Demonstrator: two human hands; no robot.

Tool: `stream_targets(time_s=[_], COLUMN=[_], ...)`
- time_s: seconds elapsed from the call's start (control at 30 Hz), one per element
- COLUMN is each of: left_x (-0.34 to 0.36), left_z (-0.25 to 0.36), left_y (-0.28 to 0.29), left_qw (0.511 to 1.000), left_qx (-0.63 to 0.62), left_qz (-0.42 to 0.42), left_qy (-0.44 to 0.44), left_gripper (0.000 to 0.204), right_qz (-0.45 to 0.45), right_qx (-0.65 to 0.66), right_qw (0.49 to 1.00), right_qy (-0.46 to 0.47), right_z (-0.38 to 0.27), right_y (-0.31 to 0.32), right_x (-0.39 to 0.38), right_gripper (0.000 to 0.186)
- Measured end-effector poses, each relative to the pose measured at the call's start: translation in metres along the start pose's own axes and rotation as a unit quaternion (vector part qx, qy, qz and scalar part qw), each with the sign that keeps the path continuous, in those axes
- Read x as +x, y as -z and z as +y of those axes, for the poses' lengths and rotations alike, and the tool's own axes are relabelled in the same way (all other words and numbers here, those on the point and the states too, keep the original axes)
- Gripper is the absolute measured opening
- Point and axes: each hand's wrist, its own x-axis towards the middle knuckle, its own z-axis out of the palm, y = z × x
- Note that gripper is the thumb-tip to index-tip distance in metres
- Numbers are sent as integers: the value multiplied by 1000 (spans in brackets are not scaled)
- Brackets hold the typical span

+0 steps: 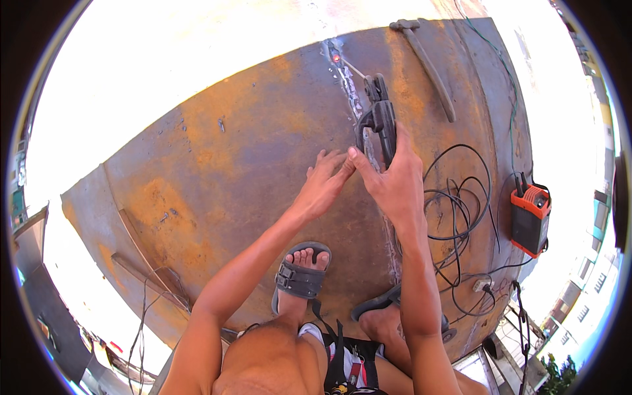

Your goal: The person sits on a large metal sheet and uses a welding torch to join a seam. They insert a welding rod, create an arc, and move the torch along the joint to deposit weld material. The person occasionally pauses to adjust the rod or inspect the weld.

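My right hand (pixel 398 181) is wrapped around a black welding electrode holder (pixel 383 117), thumb along its near side. A short, thin welding rod (pixel 356 68) sticks out of the holder's jaws toward the far left. Its tip reaches a small glowing red spot (pixel 336 58) on the rough, pale weld seam (pixel 351 92). That seam runs along the rusty steel plate (pixel 250 145) and passes under the holder. Close to the right thumb, my left hand (pixel 324 176) is open, fingers spread low over the plate. Whether it touches the plate I cannot tell.
A hammer (pixel 428 69) lies right of the holder. Black cable (pixel 461 230) is coiled beside my right forearm. An orange and black welding machine (pixel 530 220) sits at the plate's right edge, near a white socket (pixel 482 286). My sandalled foot (pixel 303 270) stands on the plate.
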Motion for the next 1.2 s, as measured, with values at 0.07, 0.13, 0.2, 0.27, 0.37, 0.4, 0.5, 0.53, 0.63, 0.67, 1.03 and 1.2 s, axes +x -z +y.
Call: stream_targets(time_s=[0.07, 0.13, 0.2, 0.27, 0.37, 0.4, 0.5, 0.53, 0.63, 0.67, 1.03, 1.2], left_x=[-3, -2, -2, -3, -3, -3, -1, 0, -1, -1, 4, 2], left_z=[4, 4, 3, 3, 4, 5, 3, 2, 0, 1, -5, -8], left_y=[-1, -1, 0, 0, 1, 1, 1, 1, 1, 1, 2, 0], left_qw=[1000, 1000, 1000, 1000, 1000, 1000, 1000, 1000, 1000, 1000, 1000, 1000], left_qx=[-1, -2, -3, -4, 0, -2, -4, -2, 4, 6, -5, 4], left_qz=[2, 1, 2, 5, -1, -3, -8, -8, -6, -5, -15, 2], left_qy=[5, 4, 4, 4, 0, 2, 2, 0, 6, 10, -23, -20], left_gripper=[92, 91, 90, 90, 90, 90, 91, 91, 91, 91, 88, 91], right_qz=[4, 2, -1, -4, -3, -2, 4, 8, 15, 16, 11, -8], right_qx=[3, 7, 8, 3, -9, -8, -3, 0, 4, 4, -5, -6], right_qw=[1000, 1000, 1000, 1000, 1000, 1000, 1000, 1000, 1000, 1000, 1000, 1000], right_qy=[11, 4, -2, -7, -2, -2, 3, 9, 14, 14, 6, -18], right_z=[2, 2, 2, 0, 0, 0, 0, 2, 3, 3, -4, -7], right_y=[-1, -1, -2, -1, -2, -2, -3, -4, -3, -2, -4, -3], right_x=[0, 0, 0, 1, 2, 3, 3, 2, -1, -2, 5, 5], right_gripper=[75, 74, 74, 74, 74, 74, 74, 74, 73, 73, 76, 78])
